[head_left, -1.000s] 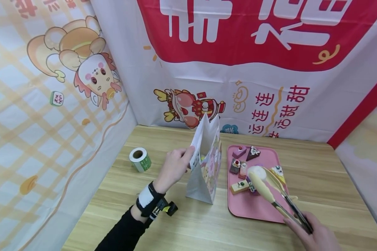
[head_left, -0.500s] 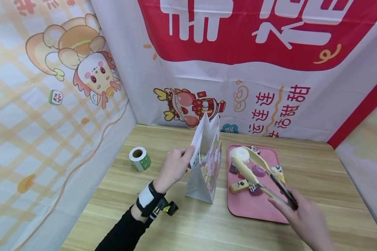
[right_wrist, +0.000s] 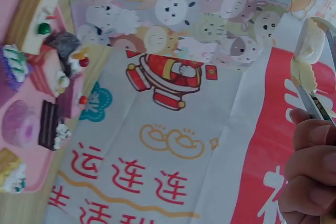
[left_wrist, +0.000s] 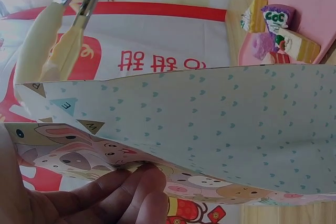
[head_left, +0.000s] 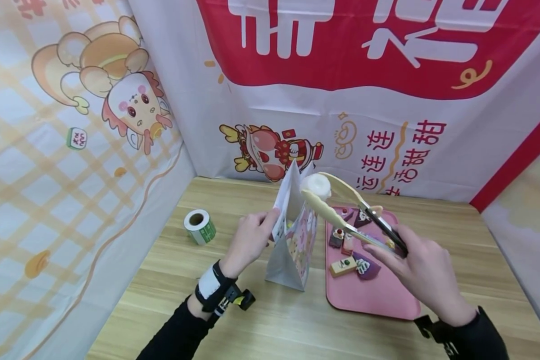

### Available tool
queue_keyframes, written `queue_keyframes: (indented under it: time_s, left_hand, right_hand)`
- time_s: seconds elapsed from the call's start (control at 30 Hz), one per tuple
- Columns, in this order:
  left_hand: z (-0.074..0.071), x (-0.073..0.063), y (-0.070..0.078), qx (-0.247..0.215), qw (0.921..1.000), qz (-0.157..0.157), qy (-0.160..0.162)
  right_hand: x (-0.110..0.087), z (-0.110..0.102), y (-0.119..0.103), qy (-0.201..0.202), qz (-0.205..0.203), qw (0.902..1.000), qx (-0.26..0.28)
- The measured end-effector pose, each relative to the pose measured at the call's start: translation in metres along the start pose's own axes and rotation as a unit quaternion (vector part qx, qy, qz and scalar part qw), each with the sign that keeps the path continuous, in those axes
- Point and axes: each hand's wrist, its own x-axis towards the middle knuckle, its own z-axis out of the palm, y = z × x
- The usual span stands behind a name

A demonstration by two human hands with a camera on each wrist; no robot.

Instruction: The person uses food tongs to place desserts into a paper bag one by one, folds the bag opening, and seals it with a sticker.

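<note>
A paper bag (head_left: 292, 260) with a printed animal pattern stands upright on the table, its top open. My left hand (head_left: 251, 237) grips the near-left edge of its mouth, thumb on one side and fingers on the other in the left wrist view. My right hand (head_left: 425, 265) holds metal tongs (head_left: 330, 215) with cream-coloured tips. Between the tips sits a white round bun-like piece (head_left: 317, 186), which overlaps the bag's right top edge in the head view. In the right wrist view the same white piece (right_wrist: 311, 43) shows pinched by the tongs, beyond my curled fingers (right_wrist: 315, 166).
Right of the bag lies a pink tray (head_left: 364, 302) with several small toy-like cakes, among them a purple wedge (head_left: 367, 266) and a cream-coloured bar (head_left: 343, 267). A roll of green-and-white labels (head_left: 201, 227) stands left. Printed cloth walls (head_left: 270, 115) enclose the table's back and sides.
My right hand has moved the tongs and the white piece from over the tray, up and left to the bag's mouth. My left hand stays on the bag.
</note>
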Motion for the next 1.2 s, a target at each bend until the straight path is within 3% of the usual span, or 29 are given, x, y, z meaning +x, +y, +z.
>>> queue_keyframes:
  time_s: [0.37, 0.57, 0.83, 1.2]
  left_hand:
    - [0.000, 0.000, 0.000, -0.005, 1.0000, -0.006, -0.003]
    - [0.000, -0.001, 0.001, 0.002, 1.0000, -0.003, 0.001]
    - [0.000, -0.001, 0.001, 0.000, 1.0000, -0.004, -0.001]
    - [0.002, 0.000, 0.002, 0.006, 1.0000, 0.003, -0.004]
  right_hand:
    - [0.034, -0.001, -0.014, -0.036, -0.022, 0.9990, -0.011]
    - [0.041, -0.003, -0.017, -0.077, -0.007, 0.9967, -0.024]
    - [0.047, -0.012, -0.019, -0.099, -0.018, 0.9937, -0.049]
    - [0.067, -0.039, -0.028, -0.190, 0.022, 0.9772, -0.093]
